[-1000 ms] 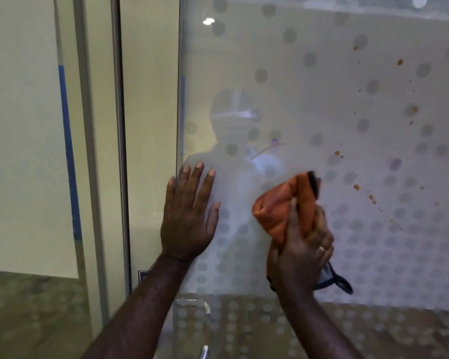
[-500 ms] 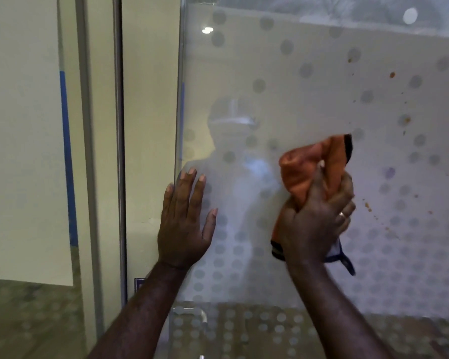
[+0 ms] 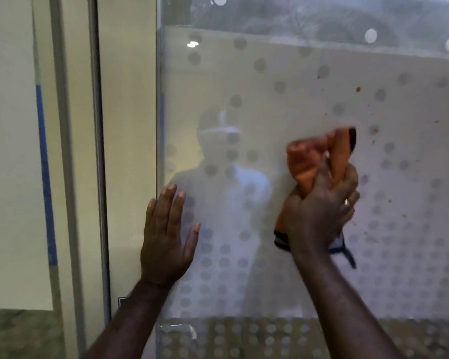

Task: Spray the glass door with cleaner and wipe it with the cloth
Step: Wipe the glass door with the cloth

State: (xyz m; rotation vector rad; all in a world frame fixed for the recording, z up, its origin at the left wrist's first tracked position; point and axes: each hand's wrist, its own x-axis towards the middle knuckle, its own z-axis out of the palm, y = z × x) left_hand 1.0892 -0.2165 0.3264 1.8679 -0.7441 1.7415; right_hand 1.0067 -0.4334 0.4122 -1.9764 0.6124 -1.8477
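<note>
The glass door (image 3: 270,104) fills the middle and right of the view, frosted with a pattern of round dots. Brown splatter marks (image 3: 358,89) dot its upper right part. My left hand (image 3: 166,237) lies flat on the glass near the door's left edge, fingers spread. My right hand (image 3: 319,216) is closed on a bunched orange cloth (image 3: 309,159) with a dark blue trim and presses it against the glass right of centre. No spray bottle is in view.
A metal door frame (image 3: 99,151) and a pale wall panel with a blue stripe (image 3: 44,177) stand to the left. A metal door fitting (image 3: 178,329) sits at the door's lower left. A faint reflection of a person shows in the glass.
My right hand has carried the cloth up and to the right across the glass. My left hand has stayed flat in nearly the same spot.
</note>
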